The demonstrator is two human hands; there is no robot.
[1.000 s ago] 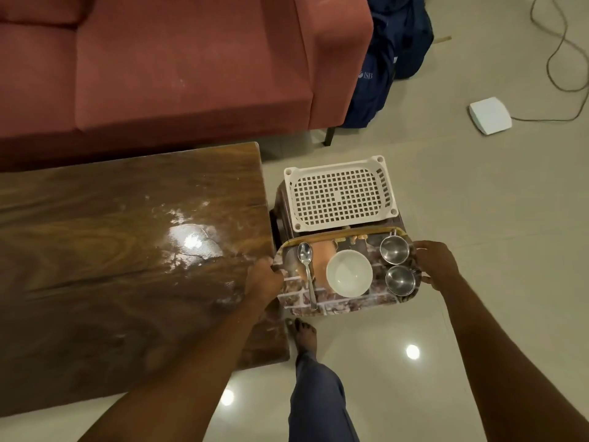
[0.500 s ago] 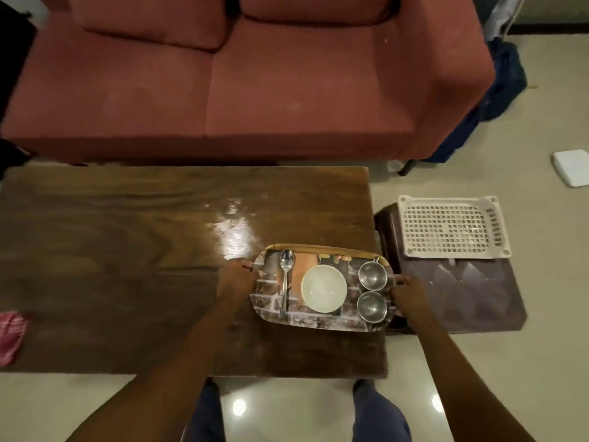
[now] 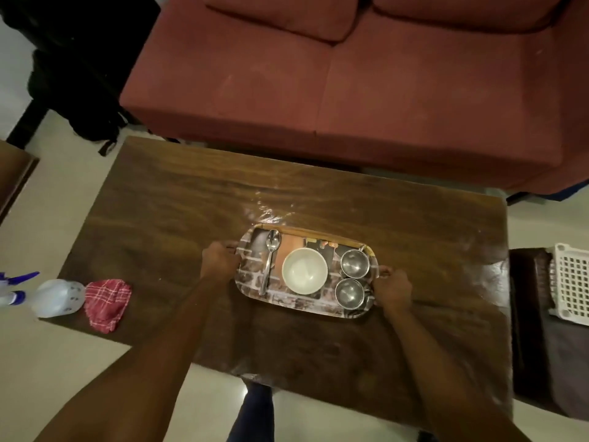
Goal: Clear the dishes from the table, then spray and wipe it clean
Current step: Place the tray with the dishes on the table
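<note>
So the tray (image 3: pixel 287 301) sits about mid-table (image 3: pixel 178 224), nudged toward 3 o'clock, and I honestly can't tell if it's resting on the wood or hovering just above it. The left hand (image 3: pixel 220 260) has its fingers curled round the handle at the tray's 9 o'clock end, and the right hand (image 3: pixel 394 288) is wrapped round the handle at 3 o'clock, which I'd say is exactly where to hold it. The tray itself looks stiff, but everything on it is loose: a spoon (image 3: pixel 270 260) on the 9 o'clock side, a white bowl (image 3: pixel 305 271) in the middle that's probably breakable, and two steel cups (image 3: pixel 354 263) toward 3 o'clock that look light and slidey. Keep it level, I reckon. The spray bottle (image 3: pixel 54 298) and red checked cloth (image 3: pixel 106 303) wait at the table's 9 o'clock edge, with a white basket (image 3: pixel 573 282) off past 3 o'clock.
</note>
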